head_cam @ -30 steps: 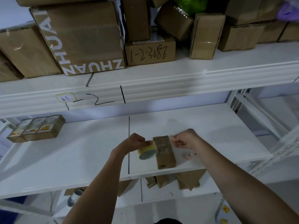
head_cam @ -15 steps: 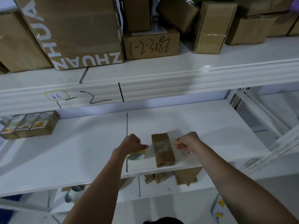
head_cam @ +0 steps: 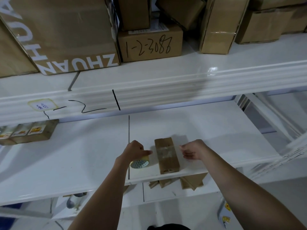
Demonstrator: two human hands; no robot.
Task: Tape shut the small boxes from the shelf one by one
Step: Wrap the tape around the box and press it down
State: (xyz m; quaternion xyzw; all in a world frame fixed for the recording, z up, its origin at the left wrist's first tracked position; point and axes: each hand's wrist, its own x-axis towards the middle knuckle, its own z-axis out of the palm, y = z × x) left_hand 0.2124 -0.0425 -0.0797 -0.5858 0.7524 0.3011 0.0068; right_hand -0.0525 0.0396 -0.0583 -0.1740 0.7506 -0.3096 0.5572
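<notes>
Mid-taping on the middle shelf [head_cam: 83, 163]: a strip lies across the box [head_cam: 166, 156] near the front edge, my left hand [head_cam: 135, 151] clamped on the roll [head_cam: 139, 162], my right hand [head_cam: 193, 149] curled, contents unclear; next, I judge, comes tearing and smoothing.

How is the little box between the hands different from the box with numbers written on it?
The little box lies on the middle shelf between the hands; the numbered box sits on the shelf above. The little box is long and narrow; the numbered box is wider and bulkier. The little box has a clear tape strip across it; the numbered box has "1-2-3088" handwritten on its front. Both are brown cardboard.
</notes>
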